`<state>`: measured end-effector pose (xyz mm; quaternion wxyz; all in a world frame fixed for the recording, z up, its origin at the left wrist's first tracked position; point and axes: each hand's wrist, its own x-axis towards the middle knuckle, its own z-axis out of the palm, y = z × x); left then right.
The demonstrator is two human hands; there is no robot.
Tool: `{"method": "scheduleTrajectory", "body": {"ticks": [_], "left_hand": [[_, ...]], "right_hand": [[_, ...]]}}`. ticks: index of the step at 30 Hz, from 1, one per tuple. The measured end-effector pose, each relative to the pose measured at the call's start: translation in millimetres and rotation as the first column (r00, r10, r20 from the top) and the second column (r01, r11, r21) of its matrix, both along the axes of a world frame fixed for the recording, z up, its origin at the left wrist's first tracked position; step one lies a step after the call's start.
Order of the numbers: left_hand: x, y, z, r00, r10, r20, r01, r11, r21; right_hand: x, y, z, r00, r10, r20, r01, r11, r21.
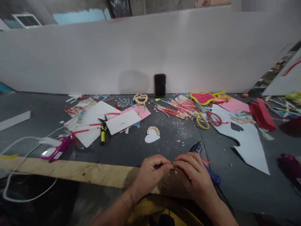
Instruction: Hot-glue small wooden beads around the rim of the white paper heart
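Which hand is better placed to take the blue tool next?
Probably the right hand: the blue tool lies just beside it, while the left hand is farther away. Both seem busy with a tiny piece.

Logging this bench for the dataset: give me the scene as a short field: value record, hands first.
left hand: left hand, thumb and forefinger pinched on a small pale piece, too small to identify
right hand: right hand, fingertips at that same piece; grip partly hidden
beside right hand: blue tool, apparently a glue gun
beyond hands: white paper heart, beads along its far edge
cutting tools: yellow-handled pliers left, scissors right
back: phone, upright against white panel
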<state>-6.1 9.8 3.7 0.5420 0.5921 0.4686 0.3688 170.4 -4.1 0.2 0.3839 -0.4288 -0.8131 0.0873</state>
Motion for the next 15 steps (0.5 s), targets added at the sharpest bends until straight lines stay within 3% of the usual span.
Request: {"method": "scheduleTrajectory", "body": {"ticks": [8,15], "left_hand": [[2.8,0.8,-6.8,0.966,0.065,0.249,0.007,0.960,-0.279],[6.5,-0.9,-7.2,0.933,0.108,0.344,0.015,0.942,-0.336]], "right_hand": [[1.9,-1.8,-1.4,0.995,0.045,-0.092,-0.054,0.993,-0.106],[-1.3,-2.4,-1.0,0.988,0.046,-0.146,-0.062,0.992,-0.110]]}}
